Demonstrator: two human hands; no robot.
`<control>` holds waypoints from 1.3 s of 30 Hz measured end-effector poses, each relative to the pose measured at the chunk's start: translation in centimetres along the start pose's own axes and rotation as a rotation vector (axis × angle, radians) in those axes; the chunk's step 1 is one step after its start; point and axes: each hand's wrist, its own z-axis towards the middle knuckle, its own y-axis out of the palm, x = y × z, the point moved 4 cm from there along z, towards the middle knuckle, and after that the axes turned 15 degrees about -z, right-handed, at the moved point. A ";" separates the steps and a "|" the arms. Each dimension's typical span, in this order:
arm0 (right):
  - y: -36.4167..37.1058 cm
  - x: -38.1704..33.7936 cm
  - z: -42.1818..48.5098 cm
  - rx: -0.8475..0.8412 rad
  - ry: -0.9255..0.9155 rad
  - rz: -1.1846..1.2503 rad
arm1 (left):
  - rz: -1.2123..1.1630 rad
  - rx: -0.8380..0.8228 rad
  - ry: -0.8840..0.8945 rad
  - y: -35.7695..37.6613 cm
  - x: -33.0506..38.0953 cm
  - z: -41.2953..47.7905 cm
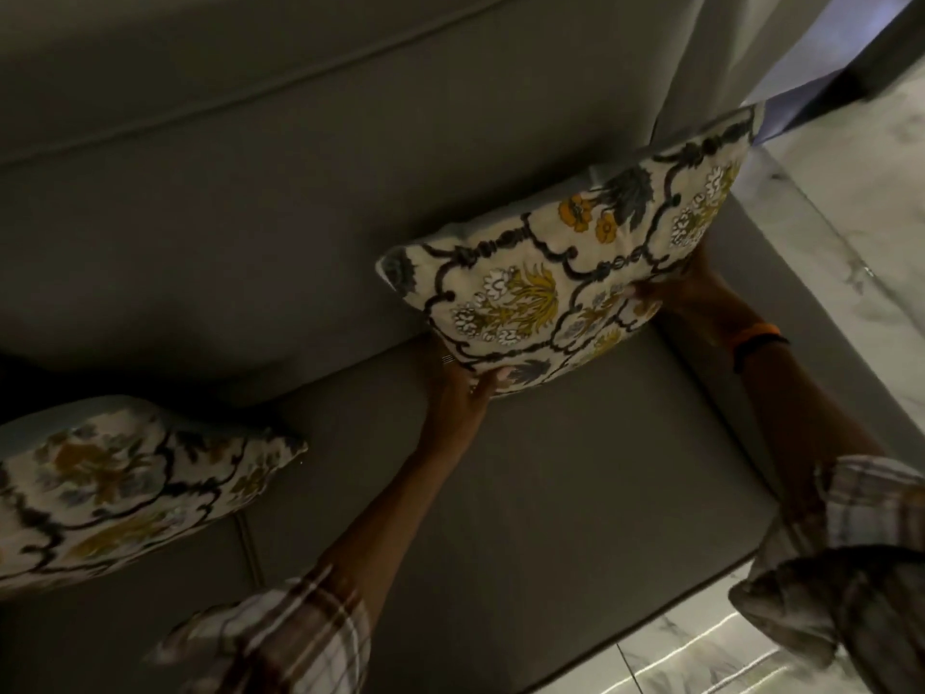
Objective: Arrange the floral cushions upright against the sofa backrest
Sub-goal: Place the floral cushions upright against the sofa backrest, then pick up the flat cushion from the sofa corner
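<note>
A cream floral cushion (565, 273) with dark scrollwork and yellow flowers leans against the grey sofa backrest (250, 202), in the corner by the armrest. My left hand (460, 383) grips its lower left edge. My right hand (685, 298) holds its lower right edge, fingers partly hidden behind the fabric. A second floral cushion (115, 483) lies at the left of the seat, tilted against the backrest, with no hand on it.
The grey seat cushion (525, 518) stretches between the two cushions. The sofa armrest (741, 303) borders the right side. Pale marble-look floor (861, 202) lies beyond it. A light curtain (751, 42) hangs at the top right.
</note>
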 end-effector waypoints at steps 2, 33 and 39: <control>0.4 1.3 1.2 0.006 0.011 0.004 | 0.073 -0.033 -0.045 1.5 -0.5 1.5; 59.7 -9.5 -36.4 -0.009 -0.202 -0.947 | 1.049 -0.024 -0.087 -45.1 -15.4 -36.1; 79.2 -16.3 -45.5 -0.242 -0.130 -0.722 | 1.055 0.171 -0.264 -66.4 -17.7 -49.0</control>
